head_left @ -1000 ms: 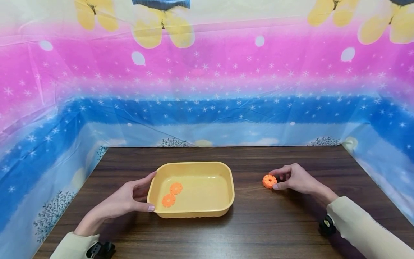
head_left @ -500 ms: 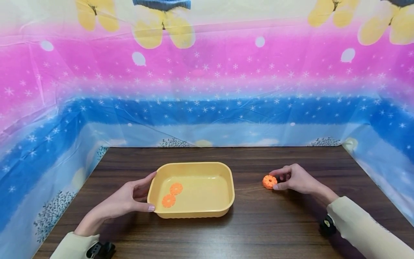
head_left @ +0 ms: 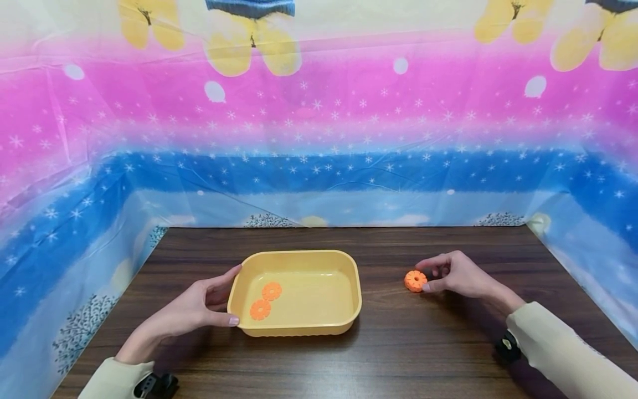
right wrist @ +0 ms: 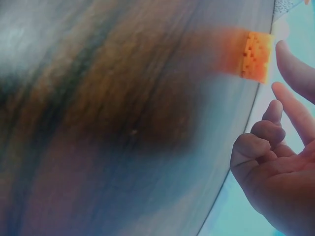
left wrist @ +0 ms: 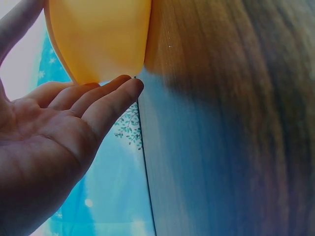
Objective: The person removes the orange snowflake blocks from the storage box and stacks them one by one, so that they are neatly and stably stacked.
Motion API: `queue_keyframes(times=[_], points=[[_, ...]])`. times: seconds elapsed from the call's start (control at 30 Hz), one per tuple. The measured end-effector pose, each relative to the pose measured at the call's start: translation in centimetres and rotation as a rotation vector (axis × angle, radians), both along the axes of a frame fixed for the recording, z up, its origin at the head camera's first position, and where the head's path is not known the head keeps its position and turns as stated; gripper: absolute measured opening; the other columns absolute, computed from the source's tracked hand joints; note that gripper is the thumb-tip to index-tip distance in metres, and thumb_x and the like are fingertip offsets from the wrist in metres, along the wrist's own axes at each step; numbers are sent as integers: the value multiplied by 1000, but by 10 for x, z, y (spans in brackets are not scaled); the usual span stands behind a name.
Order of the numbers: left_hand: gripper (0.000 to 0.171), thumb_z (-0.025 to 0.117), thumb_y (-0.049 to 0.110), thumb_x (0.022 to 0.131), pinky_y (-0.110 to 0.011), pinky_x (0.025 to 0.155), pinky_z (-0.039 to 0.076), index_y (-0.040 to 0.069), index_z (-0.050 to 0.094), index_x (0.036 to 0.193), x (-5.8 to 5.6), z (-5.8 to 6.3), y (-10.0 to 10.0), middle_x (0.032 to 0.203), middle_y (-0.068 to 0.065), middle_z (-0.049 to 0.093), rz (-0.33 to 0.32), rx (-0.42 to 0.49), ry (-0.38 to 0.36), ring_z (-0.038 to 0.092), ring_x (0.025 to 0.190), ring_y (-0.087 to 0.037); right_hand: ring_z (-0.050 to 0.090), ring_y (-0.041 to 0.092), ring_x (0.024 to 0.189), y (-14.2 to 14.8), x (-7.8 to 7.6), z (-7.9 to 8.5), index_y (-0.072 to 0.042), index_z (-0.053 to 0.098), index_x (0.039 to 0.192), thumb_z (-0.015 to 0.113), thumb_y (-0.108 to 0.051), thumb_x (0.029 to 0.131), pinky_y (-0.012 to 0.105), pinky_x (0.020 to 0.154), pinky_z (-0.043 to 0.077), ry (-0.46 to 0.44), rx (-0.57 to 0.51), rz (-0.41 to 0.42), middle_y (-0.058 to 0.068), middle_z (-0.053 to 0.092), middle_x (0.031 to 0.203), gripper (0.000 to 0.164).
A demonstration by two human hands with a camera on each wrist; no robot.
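My left hand (head_left: 186,307) grips the left end of a yellow plastic tub (head_left: 319,330), thumb at the near corner and fingers at the far one. In the left wrist view the tub's end wall (left wrist: 101,39) rises between thumb and fingers. Two flat orange notched toy discs (head_left: 260,310) lie inside, at the tub's left. Right of the tub, a short stack of orange notched discs (head_left: 415,281) stands on the table. My right hand (head_left: 456,275) is beside it, thumb and forefinger extended. The right wrist view shows a small gap between those fingertips and the stack (right wrist: 256,57).
The dark wood-grain table (head_left: 319,368) ends at a straight back edge. Behind it and along both sides hangs a patterned cloth (head_left: 319,172) in pink and blue. Each wrist carries a black strap device (head_left: 507,346) by the sleeve.
My right thumb has drawn slightly right, off the disc stack, which stays in place. The left hand and the tub have not moved.
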State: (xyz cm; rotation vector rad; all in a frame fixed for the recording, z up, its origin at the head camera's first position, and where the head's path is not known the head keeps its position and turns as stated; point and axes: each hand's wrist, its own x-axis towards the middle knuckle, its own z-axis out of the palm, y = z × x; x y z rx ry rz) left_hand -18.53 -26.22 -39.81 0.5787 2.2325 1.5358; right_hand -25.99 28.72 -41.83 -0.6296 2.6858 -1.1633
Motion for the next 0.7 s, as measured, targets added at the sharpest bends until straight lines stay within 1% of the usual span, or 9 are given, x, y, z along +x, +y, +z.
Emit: queue_keyframes(times=[0.13,0.27,0.37,0.53,0.7], points=[[94,74,8,79,-31,91,45,18,14,150,0,0,0,149,-13,23,1,-3,-5,38,126,-32,38,16,57,-4,1,5,-14,67,112,80,-25,72,26,48,33,-1,10,-21,8,52,77,43],[94,74,8,78,-31,90,46,17,13,150,0,1,1,149,-14,23,2,-4,-9,38,126,-33,36,15,56,-12,2,14,-15,68,112,80,-28,72,25,49,33,1,26,-27,6,48,71,43],[94,74,8,78,-31,91,46,16,14,150,0,1,1,149,-15,23,3,-3,-5,38,126,-34,37,17,58,-20,3,24,-18,68,109,80,-29,73,26,50,33,27,40,-7,6,47,69,40],[94,74,9,79,-31,92,45,17,13,150,0,1,-1,150,-13,21,-8,-1,-1,34,129,-32,39,18,58,-33,2,37,-27,69,104,79,-32,74,27,50,33,98,73,35,4,51,73,33],[93,74,9,79,-33,93,44,17,14,150,0,2,-3,152,-10,17,-12,1,15,31,130,-32,40,19,56,-50,0,50,-30,68,104,78,-38,73,27,51,36,104,115,75,3,53,74,33]])
